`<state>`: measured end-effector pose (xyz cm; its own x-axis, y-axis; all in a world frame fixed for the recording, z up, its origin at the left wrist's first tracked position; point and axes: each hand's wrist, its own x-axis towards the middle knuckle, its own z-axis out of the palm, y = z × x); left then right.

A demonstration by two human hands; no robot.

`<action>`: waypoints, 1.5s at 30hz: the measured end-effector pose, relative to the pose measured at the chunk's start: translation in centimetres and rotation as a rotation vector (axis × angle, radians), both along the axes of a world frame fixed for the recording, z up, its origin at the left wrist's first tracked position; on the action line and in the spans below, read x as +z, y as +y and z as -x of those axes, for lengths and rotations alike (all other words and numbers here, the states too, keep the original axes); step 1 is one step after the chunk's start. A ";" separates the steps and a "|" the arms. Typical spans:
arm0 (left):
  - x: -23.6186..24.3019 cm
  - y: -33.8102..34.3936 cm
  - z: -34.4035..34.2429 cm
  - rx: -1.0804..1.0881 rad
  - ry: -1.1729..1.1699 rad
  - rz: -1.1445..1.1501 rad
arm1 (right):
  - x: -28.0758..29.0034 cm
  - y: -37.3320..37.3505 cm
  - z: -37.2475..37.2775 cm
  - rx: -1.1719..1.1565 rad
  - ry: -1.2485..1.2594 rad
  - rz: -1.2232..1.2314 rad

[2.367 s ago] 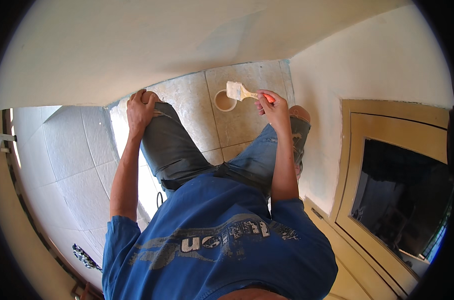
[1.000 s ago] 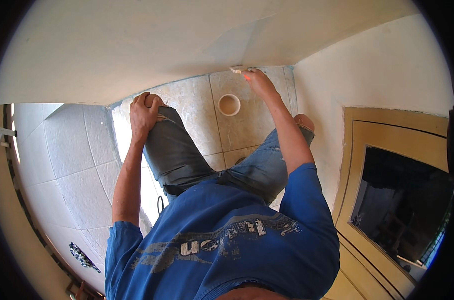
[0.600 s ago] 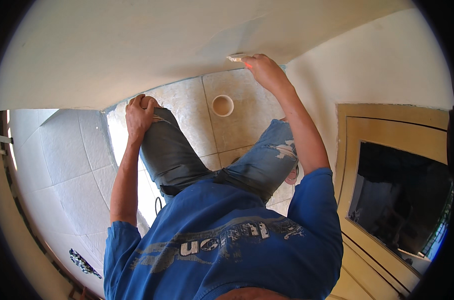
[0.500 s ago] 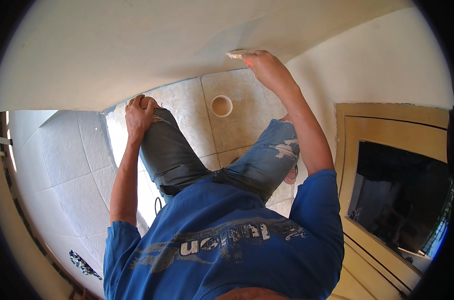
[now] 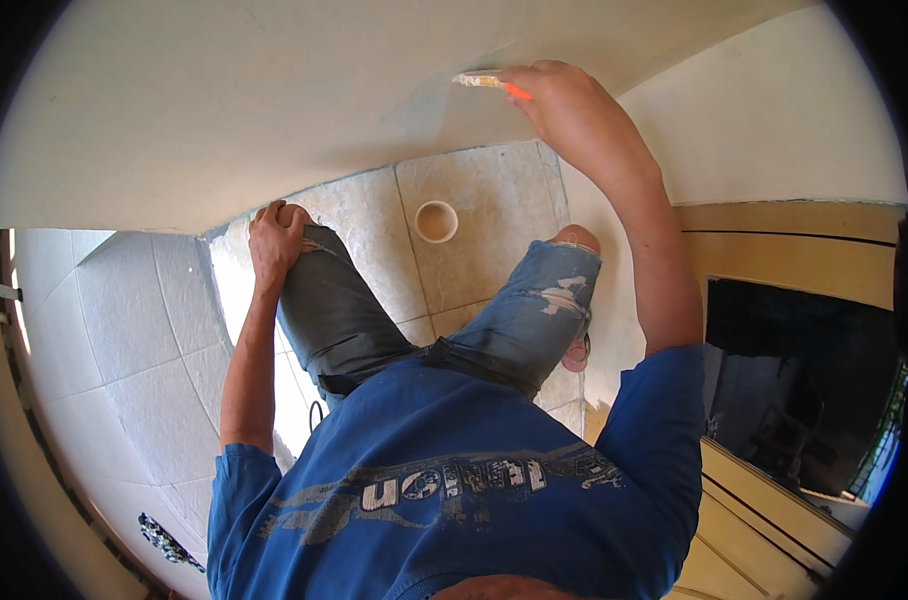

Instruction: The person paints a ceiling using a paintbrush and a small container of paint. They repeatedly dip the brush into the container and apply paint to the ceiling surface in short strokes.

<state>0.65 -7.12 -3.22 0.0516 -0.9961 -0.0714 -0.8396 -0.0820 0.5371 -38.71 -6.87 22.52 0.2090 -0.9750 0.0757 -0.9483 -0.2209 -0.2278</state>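
Observation:
My right hand (image 5: 564, 110) is closed round the orange-handled paintbrush (image 5: 474, 80), its pale, paint-coated bristles against the cream wall (image 5: 234, 110), beside a greyish patch. My left hand (image 5: 274, 245) grips my left knee (image 5: 298, 215), fingers bent over it. Between my knees and the wall, a round white container (image 5: 419, 222) of beige liquid stands on the tiled floor (image 5: 484, 180). My legs are spread in torn jeans (image 5: 354, 310).
A second pale wall (image 5: 754, 140) meets the first at the right. Below it is an ochre-framed door or panel (image 5: 784, 225) with a dark glossy pane (image 5: 794, 370). At the left lie pale square tiles (image 5: 124, 320) and a small dark patterned item (image 5: 169, 540).
My right hand has moved from over the container to the wall, then upward along it with the brush, the arm reaching further out. My left hand has stayed on the knee.

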 end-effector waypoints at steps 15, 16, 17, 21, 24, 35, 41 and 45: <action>-0.1 -0.2 0.2 -0.007 0.023 -0.002 | 7.0 2.6 -0.9 -0.018 0.010 0.161; -0.1 -0.2 0.2 -0.006 0.026 -0.007 | 7.7 3.1 -1.0 -0.014 0.000 0.174; -0.2 -0.2 0.2 -0.009 0.035 0.003 | 8.3 3.7 -1.0 -0.008 -0.007 0.185; -0.5 0.2 -0.4 0.003 0.026 0.031 | 7.5 6.0 -0.5 -0.082 -0.173 0.135; -0.2 0.1 -0.2 -0.007 0.025 0.024 | 1.8 7.4 0.5 -0.146 -0.448 0.024; 0.1 0.5 -0.2 0.007 0.002 0.026 | -18.3 7.5 0.9 -0.331 -0.555 -0.464; 0.8 0.9 -0.1 0.007 -0.022 0.035 | -20.8 6.5 0.3 -0.186 -0.511 -0.468; 1.0 1.0 0.0 0.014 -0.008 0.042 | -21.4 5.6 -0.8 -0.172 -0.459 -0.479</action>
